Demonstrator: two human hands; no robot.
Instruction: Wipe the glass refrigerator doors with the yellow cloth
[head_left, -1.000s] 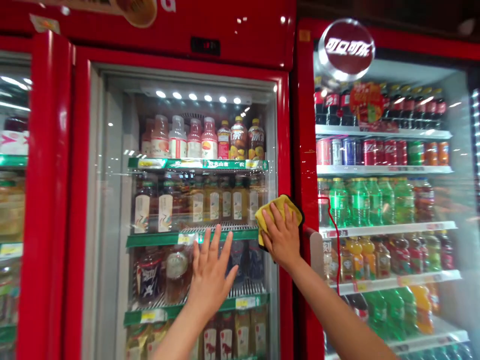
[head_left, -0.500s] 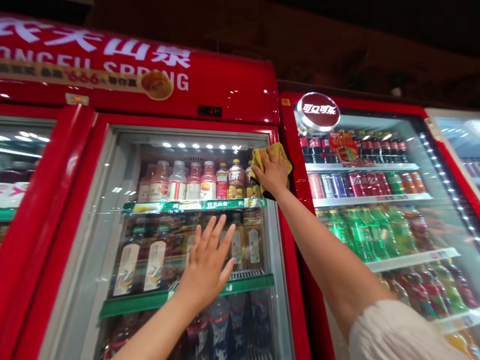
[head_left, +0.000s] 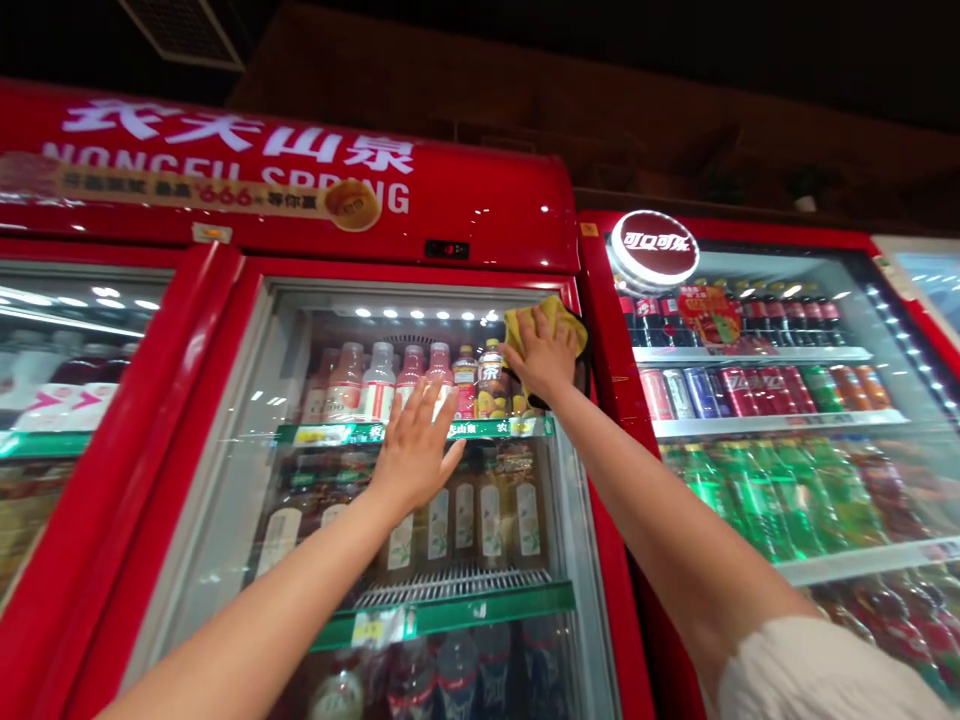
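Because my right hand (head_left: 541, 352) is pressed on it, the yellow cloth (head_left: 546, 325) sits tight against the glass door (head_left: 225, 510) of the red Nongfu Spring drinks fridge (head_left: 487, 205), up near the top right corner. That hand is open with the fingers spread, and it has hold of the cloth by pushing it flat under the palm, not by pinching it. My left hand (head_left: 415, 447) is open too, fingers wide and flat, and it holds nothing. It is on or just by the glass, but I cannot tell if it touches.

Behind the glass, the shelves are full. The top shelf has juice bottles (head_left: 379, 385) and a tea bottle (head_left: 491, 385). Below them, bottles with cream labels (head_left: 465, 520) stand in rows, labels facing out so they can be read. Next to this, the Coca-Cola fridge (head_left: 600, 300) holds red cans (head_left: 739, 392) and green soda bottles (head_left: 757, 500).
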